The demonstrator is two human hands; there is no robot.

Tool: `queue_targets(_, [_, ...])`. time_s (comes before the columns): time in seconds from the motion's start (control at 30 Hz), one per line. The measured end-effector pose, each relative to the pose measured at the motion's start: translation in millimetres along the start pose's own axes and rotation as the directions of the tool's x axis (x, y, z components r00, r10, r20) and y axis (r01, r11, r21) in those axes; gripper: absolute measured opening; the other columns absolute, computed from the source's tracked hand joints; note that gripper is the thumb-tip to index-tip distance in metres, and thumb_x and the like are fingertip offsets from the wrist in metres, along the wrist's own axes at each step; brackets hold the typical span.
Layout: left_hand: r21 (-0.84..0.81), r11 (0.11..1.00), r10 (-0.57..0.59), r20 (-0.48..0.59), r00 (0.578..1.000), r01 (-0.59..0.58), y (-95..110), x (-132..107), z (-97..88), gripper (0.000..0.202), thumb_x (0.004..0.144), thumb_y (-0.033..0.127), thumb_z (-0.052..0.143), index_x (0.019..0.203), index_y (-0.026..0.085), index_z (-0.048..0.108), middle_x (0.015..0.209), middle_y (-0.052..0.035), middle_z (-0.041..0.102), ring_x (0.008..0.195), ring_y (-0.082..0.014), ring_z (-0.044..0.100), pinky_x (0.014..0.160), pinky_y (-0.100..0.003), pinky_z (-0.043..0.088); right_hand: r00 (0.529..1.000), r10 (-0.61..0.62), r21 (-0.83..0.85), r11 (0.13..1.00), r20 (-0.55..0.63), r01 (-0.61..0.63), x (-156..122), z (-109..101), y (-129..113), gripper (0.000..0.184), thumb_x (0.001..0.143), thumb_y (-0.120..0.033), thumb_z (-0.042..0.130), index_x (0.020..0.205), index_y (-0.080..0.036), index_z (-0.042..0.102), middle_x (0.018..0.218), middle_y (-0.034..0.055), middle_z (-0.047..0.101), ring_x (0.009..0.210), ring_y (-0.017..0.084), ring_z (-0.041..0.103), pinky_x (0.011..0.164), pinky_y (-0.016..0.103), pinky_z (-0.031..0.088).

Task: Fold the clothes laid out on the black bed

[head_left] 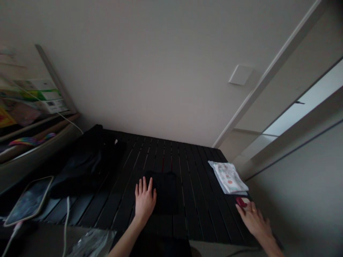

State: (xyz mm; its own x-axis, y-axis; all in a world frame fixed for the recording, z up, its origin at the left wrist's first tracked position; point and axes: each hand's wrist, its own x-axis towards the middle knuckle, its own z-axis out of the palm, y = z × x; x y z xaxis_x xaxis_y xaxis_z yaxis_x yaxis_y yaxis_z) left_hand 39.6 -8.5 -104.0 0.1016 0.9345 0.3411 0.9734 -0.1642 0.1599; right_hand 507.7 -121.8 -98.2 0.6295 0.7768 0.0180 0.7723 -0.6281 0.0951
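My left hand (144,200) lies flat with fingers stretched out on the left part of a folded black cloth (166,191) in the middle of a dark slatted table (193,167). My right hand (253,219) rests near the table's right front corner, fingers extended and touching a small red and white object (242,201). Just beyond that object lies a folded white patterned cloth (229,177).
A heap of dark clothing (85,164) covers the table's left side. A phone (28,201) with a white cable (65,225) lies at the left front. Crinkled clear plastic (92,242) sits at the near edge. Shelves with boxes (32,103) stand left; a wall and door frame behind.
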Motion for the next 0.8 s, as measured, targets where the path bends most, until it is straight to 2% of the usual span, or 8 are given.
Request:
queue_targets(0.07, [0.010,1.000,-0.002,0.004,1.000,0.002,0,0,0.0,0.052,0.092,0.032,0.041,0.143,0.018,0.043,0.147,-0.0168,0.041,0.137,-0.0334,0.036,0.110,-0.053,0.027,0.999,0.002,-0.117,0.993,-0.047,-0.008,-6,8,-17,0.069,0.088,-0.050,0.021,0.129,-0.005,0.054,0.144,0.0271,0.041,0.133,0.037,0.039,0.105,0.059,0.028])
queue_targets(0.17, [0.016,1.000,-0.010,0.002,1.000,0.010,1,0,-0.2,0.052,0.092,0.032,0.042,0.143,0.019,0.043,0.147,-0.0155,0.042,0.137,-0.0328,0.036,0.111,-0.053,0.027,0.981,-0.053,-0.210,0.978,-0.189,0.012,-23,5,-54,0.069,0.091,-0.047,0.013,0.138,-0.008,0.046,0.150,0.0255,0.031,0.139,0.039,0.027,0.110,0.060,0.015])
queue_targets(0.23, [0.018,1.000,-0.013,-0.001,1.000,0.013,1,0,-0.1,0.052,0.092,0.032,0.042,0.143,0.019,0.043,0.147,-0.0148,0.042,0.137,-0.0323,0.035,0.111,-0.052,0.027,0.951,-0.154,-0.189,0.976,-0.268,0.105,-38,-5,-86,0.066,0.093,-0.047,0.014,0.144,-0.013,0.039,0.153,0.0226,0.028,0.143,0.037,0.018,0.112,0.059,0.011])
queue_targets(0.33, [0.008,1.000,-0.015,-0.004,1.000,0.015,1,-1,1.2,0.052,0.092,0.032,0.041,0.143,0.019,0.043,0.147,-0.0152,0.041,0.137,-0.0324,0.035,0.111,-0.052,0.027,0.904,-0.335,-0.082,0.942,-0.265,0.325,-64,-20,-142,0.060,0.094,-0.047,0.027,0.147,-0.021,0.034,0.153,0.0178,0.030,0.144,0.035,0.009,0.112,0.061,0.011])
queue_targets(0.47, [0.004,1.000,-0.013,-0.005,1.000,0.013,-1,-2,3.6,0.052,0.093,0.032,0.040,0.144,0.020,0.041,0.148,-0.0136,0.041,0.138,-0.0321,0.034,0.111,-0.052,0.027,0.847,-0.526,0.110,0.840,-0.083,0.532,-100,-30,-214,0.064,0.091,-0.061,0.032,0.148,-0.032,0.028,0.153,0.0145,0.032,0.143,0.038,0.010,0.109,0.066,0.014])
queue_targets(0.57, [0.004,1.000,-0.004,-0.008,1.000,0.004,0,-2,2.6,0.052,0.093,0.031,0.041,0.143,0.021,0.042,0.148,-0.0114,0.041,0.138,-0.0325,0.033,0.111,-0.052,0.027,0.799,-0.600,0.280,0.776,0.047,0.566,-123,-30,-255,0.063,0.091,-0.062,0.030,0.148,-0.037,0.022,0.157,0.0109,0.023,0.144,0.035,0.011,0.108,0.066,0.018])
queue_targets(0.67, [-0.018,1.000,-0.018,-0.009,1.000,0.018,4,-2,-0.9,0.048,0.092,0.028,0.041,0.139,0.021,0.048,0.145,-0.0105,0.046,0.136,-0.0332,0.035,0.110,-0.052,0.030,0.793,-0.607,0.361,0.752,0.052,0.552,-135,-28,-278,0.056,0.096,-0.048,0.031,0.149,-0.034,0.022,0.157,0.0076,0.023,0.144,0.030,0.014,0.108,0.066,0.017])
queue_targets(0.8, [-0.125,0.983,-0.135,0.019,0.991,0.136,16,-6,-4.5,0.045,0.094,0.020,0.034,0.135,0.020,0.051,0.131,-0.0127,0.056,0.120,-0.0293,0.051,0.097,-0.050,0.044,0.819,-0.571,0.482,0.702,-0.060,0.525,-133,-27,-285,0.057,0.092,-0.016,0.025,0.146,-0.032,0.031,0.145,0.0048,0.047,0.137,0.022,0.037,0.109,0.058,0.025])
